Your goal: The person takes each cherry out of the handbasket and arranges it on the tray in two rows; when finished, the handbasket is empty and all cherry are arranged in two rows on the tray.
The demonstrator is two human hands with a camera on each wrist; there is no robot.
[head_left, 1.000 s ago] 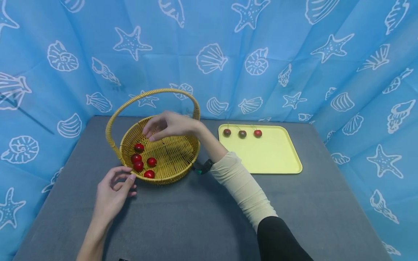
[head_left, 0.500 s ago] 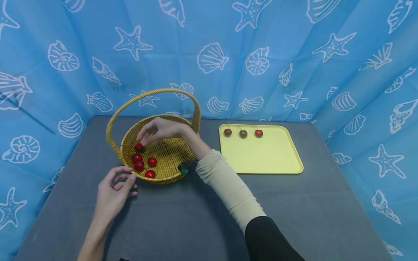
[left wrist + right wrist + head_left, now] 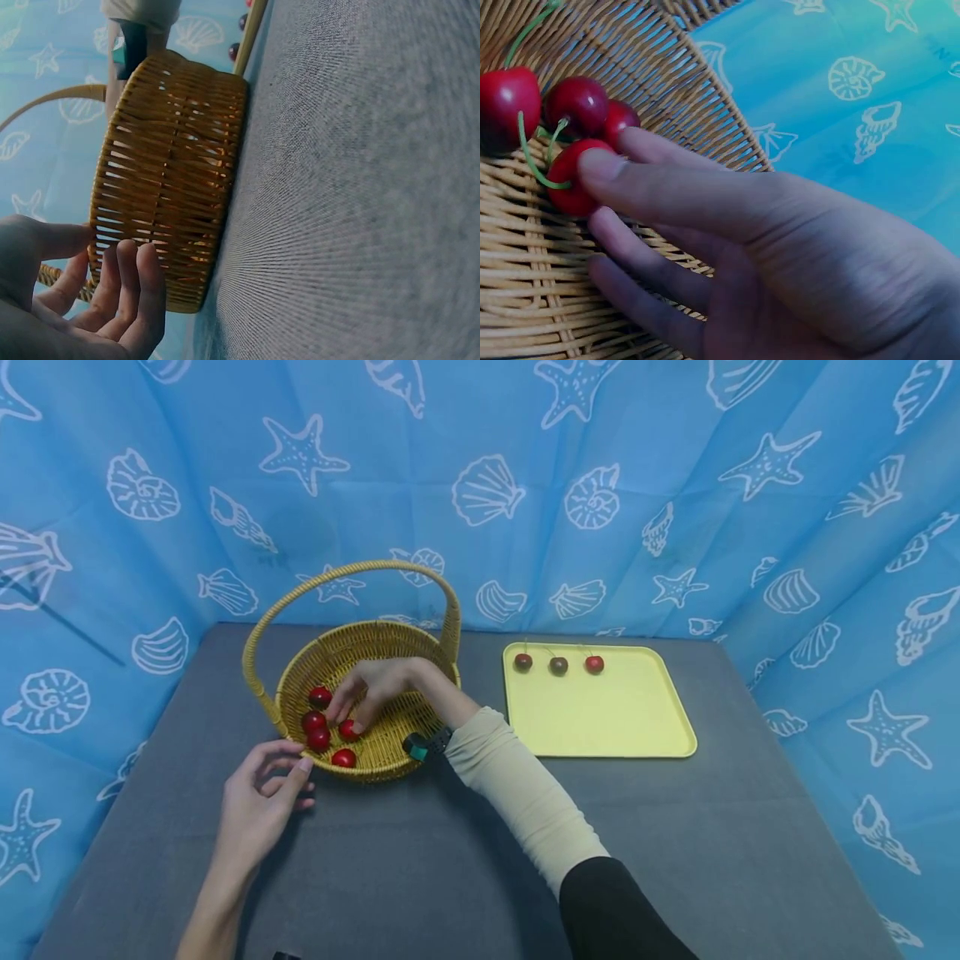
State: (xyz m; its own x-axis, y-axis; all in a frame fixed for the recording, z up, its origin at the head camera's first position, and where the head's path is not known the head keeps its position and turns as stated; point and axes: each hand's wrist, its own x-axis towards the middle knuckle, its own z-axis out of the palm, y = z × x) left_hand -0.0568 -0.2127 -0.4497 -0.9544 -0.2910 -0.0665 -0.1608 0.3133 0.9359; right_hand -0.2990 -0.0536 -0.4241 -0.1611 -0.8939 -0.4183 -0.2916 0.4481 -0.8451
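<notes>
A round wicker basket [image 3: 390, 768] with a tall hoop handle stands on the left of the table. Several red cherries [image 3: 320, 697] lie in its left part. My right hand [image 3: 378, 685] reaches down inside, thumb and forefinger pinching a cherry [image 3: 568, 184] with a green stem. Other cherries [image 3: 577, 103] sit close beside that one in the right wrist view. At the basket's near-left rim my left hand [image 3: 258, 797] grips the edge between thumb and forefinger. Its other fingers [image 3: 150, 285] curl by the woven outer wall in the left wrist view.
To the basket's right lies a yellow tray [image 3: 600, 710], with 3 cherries [image 3: 558, 666] in a row along its far side. Grey cloth [image 3: 420, 860] covers the table. A blue curtain [image 3: 405, 518] with shell prints hangs behind and at the sides.
My right hand has come down from over the basket's far-left cherries and moved nearer, its fingertips now at the cherry nearer the middle. The left hand stays at the rim.
</notes>
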